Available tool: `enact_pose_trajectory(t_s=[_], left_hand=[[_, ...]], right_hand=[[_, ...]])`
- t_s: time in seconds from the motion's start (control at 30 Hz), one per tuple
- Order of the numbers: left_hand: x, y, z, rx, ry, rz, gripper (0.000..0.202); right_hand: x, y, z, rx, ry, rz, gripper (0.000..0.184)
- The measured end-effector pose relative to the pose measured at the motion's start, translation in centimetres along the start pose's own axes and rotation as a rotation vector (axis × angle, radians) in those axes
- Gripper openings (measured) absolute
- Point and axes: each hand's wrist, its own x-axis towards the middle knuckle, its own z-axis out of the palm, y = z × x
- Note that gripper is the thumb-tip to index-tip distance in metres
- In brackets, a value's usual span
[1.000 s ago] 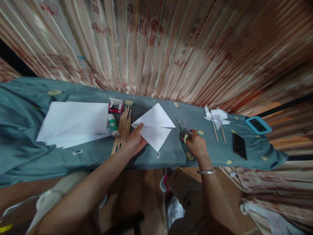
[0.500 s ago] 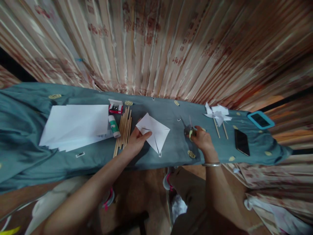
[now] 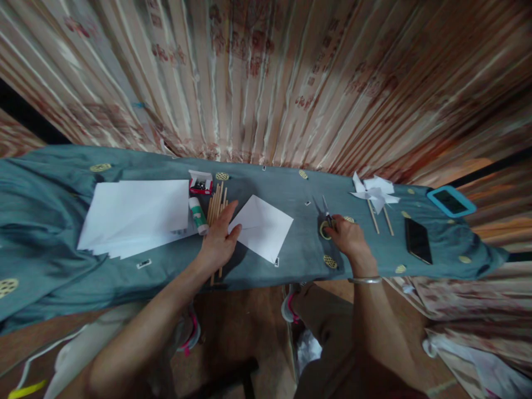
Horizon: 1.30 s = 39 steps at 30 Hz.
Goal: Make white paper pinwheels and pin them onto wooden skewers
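Observation:
A square sheet of white paper (image 3: pixel 264 226) lies on the green cloth in front of me, with slits toward its corners hard to make out. My left hand (image 3: pixel 219 238) hovers at its left edge, thumb and fingers apart, partly over a bundle of thin wooden sticks (image 3: pixel 216 202). To the right, my right hand (image 3: pixel 348 235) is closed around the handle of a pair of scissors (image 3: pixel 327 213), whose blades point away from me. One yellowish handle loop shows beside my fingers.
Stacked white paper (image 3: pixel 139 213) lies left, beside a glue stick (image 3: pixel 198 215) and an open red box of small pins (image 3: pixel 201 183). Paper pinwheels on sticks (image 3: pixel 376 197), a black phone (image 3: pixel 418 241) and a blue-framed device (image 3: pixel 451 201) lie right. A curtain (image 3: pixel 266 83) hangs behind.
My left hand has let go of the paper and drawn back left, its fingers spreading. The paper now lies flat on the cloth. My right hand keeps the scissors, lowered near the cloth.

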Motion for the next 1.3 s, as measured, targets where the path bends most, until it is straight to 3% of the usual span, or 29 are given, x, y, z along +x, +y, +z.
enact_pose_trajectory(t_s=[0.13,0.27,0.43,0.57,0.7,0.93,1.07,1.3], left_hand=[[-0.2,0.5,-0.6,0.340,-0.104,0.223,0.040],[-0.8,1.3,-0.1,0.566,-0.258,0.290,0.032],[-1.3,1.9,0.8,0.659,-0.292,0.301,0.032],[-1.4,1.9,0.9,0.641,-0.293,0.304,0.034],[-1.1,1.7,-0.2,0.553,-0.208,0.302,0.038],[-0.3,1.1,-4.1,0.456,-0.008,0.296,0.039],[0.2,0.5,-6.1,0.477,0.065,0.249,0.037],[0.7,-1.2,-10.3,0.518,0.178,0.158,0.034]], right_hand=[[0.4,0.7,0.7,0.025,0.047,-0.020,0.039],[0.5,0.2,0.3,0.027,0.053,0.038,0.036],[0.1,-1.0,-0.7,-0.039,-0.001,0.023,0.025],[-0.2,-0.8,-0.6,-0.077,-0.001,0.002,0.026],[-0.4,-0.6,-0.4,-0.087,0.076,-0.005,0.031],[0.3,-2.5,-0.6,0.095,0.186,-0.015,0.039],[0.8,-5.5,-0.5,0.258,0.256,-0.114,0.039],[0.1,-13.3,-0.8,0.541,0.246,-0.389,0.035]])
